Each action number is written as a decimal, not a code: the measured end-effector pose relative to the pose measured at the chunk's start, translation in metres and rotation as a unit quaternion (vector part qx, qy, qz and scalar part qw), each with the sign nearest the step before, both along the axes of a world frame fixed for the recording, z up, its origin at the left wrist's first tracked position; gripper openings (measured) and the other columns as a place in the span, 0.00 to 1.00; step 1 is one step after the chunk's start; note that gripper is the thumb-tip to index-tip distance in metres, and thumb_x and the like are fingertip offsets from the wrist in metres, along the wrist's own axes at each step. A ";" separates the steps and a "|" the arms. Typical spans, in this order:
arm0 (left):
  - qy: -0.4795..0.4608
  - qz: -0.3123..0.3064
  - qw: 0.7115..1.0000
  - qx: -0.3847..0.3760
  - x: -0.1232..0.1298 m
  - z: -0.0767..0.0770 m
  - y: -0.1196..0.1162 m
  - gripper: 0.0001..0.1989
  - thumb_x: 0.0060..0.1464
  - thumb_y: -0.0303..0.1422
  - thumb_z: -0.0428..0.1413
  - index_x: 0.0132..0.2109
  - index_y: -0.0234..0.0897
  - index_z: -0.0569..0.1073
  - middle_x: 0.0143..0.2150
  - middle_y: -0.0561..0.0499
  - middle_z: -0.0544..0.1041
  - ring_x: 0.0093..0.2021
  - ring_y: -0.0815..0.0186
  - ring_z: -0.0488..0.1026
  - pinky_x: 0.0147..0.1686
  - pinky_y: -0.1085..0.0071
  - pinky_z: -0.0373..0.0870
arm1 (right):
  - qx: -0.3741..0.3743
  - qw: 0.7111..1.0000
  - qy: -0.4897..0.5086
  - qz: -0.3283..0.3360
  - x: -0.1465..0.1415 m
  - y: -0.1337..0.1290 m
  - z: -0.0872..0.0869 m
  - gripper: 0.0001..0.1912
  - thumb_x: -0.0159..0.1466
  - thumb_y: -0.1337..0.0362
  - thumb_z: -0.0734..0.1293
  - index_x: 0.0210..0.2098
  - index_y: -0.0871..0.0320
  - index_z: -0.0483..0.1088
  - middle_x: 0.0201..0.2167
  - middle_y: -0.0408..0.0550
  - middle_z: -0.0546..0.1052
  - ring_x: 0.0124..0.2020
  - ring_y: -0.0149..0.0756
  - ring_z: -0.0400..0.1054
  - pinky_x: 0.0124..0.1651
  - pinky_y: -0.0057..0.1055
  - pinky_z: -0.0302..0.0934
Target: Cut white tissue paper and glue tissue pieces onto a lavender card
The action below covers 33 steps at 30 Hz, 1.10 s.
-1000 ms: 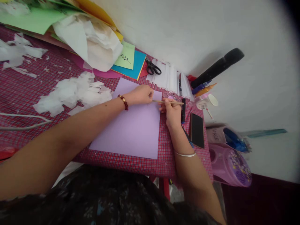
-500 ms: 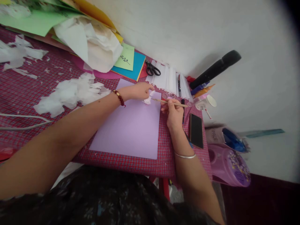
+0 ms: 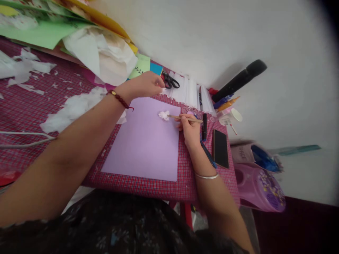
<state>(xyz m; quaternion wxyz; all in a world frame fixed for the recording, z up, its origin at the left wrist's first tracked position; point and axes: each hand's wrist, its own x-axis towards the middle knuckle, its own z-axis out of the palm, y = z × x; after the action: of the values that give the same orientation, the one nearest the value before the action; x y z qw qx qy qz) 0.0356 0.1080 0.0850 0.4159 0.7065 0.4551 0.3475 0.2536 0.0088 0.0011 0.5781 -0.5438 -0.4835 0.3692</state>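
My right hand (image 3: 190,131) is closed around a thin wooden stick (image 3: 194,120). The stick's tip touches or lies right beside a small crumpled piece of white tissue (image 3: 163,115) on the purple sheet of paper (image 3: 144,148). Above the sheet's top edge is my left hand (image 3: 148,84), its fingers curled in near the black-handled scissors (image 3: 171,80). A speck of white shows at its fingertips, and I cannot tell whether it is held or lies behind them. A heap of torn white tissue (image 3: 71,109) is partly hidden by my left forearm.
White strips (image 3: 189,90) lie along the wall side of the table. A black marker (image 3: 204,127) and a phone (image 3: 220,148) are on the right, with a paper cup (image 3: 234,115) behind them. Coloured papers (image 3: 45,31) and a large crumpled white sheet (image 3: 106,56) are piled at the back left.
My left hand has moved up and left, off the white tissue piece, which now shows on the purple sheet. My right hand has shifted slightly left with the stick.
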 end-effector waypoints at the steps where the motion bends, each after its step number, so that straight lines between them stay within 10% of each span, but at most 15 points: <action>1: -0.019 -0.001 1.000 -0.005 -0.002 0.002 -0.001 0.07 0.46 0.22 0.61 0.36 0.30 0.80 0.24 0.55 0.69 0.29 0.69 0.63 0.40 0.69 0.60 | 0.002 1.000 0.019 -0.005 0.000 0.000 0.001 0.09 0.59 0.56 0.70 0.33 0.55 0.73 0.25 0.42 0.81 0.18 0.28 0.68 0.19 0.25 0.58; 4: -0.127 -0.007 0.989 -0.077 0.001 0.002 -0.009 0.01 0.52 0.25 0.60 0.34 0.31 0.76 0.26 0.53 0.70 0.28 0.70 0.65 0.35 0.70 0.61 | 0.005 0.994 0.102 -0.032 0.001 -0.001 0.005 0.10 0.59 0.56 0.70 0.32 0.55 0.72 0.24 0.41 0.81 0.18 0.27 0.67 0.18 0.23 0.57; 14: -0.369 -0.106 0.847 -0.367 -0.008 -0.025 -0.056 0.22 0.63 0.50 0.53 0.38 0.34 0.79 0.32 0.47 0.77 0.32 0.66 0.73 0.34 0.71 0.70 | 0.040 0.987 0.155 0.000 -0.006 -0.013 0.011 0.15 0.60 0.51 0.71 0.38 0.55 0.71 0.26 0.40 0.82 0.19 0.26 0.68 0.21 0.22 0.59; 26: -0.162 -0.215 0.953 -0.139 -0.016 -0.048 -0.087 0.26 0.64 0.50 0.51 0.63 0.46 0.72 0.50 0.43 0.75 0.47 0.62 0.72 0.48 0.66 0.70 | 0.053 0.996 -0.052 0.040 -0.031 -0.033 0.027 0.11 0.59 0.54 0.71 0.33 0.54 0.72 0.26 0.40 0.74 0.27 0.31 0.67 0.33 0.31 0.62; 33: -0.183 -0.203 0.949 -0.159 -0.012 -0.047 -0.093 0.22 0.62 0.46 0.55 0.58 0.42 0.77 0.47 0.45 0.77 0.44 0.64 0.73 0.48 0.66 0.71 | 0.058 0.994 -0.092 0.025 -0.025 -0.031 0.023 0.10 0.61 0.58 0.70 0.28 0.55 0.70 0.20 0.38 0.68 0.22 0.29 0.60 0.28 0.30 0.53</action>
<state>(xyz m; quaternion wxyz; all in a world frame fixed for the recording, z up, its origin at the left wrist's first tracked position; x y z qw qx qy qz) 0.0239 0.0155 0.0382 0.6608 0.6327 0.2676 0.3024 0.2283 -0.0219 0.0238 0.5524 -0.5290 -0.5684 0.3034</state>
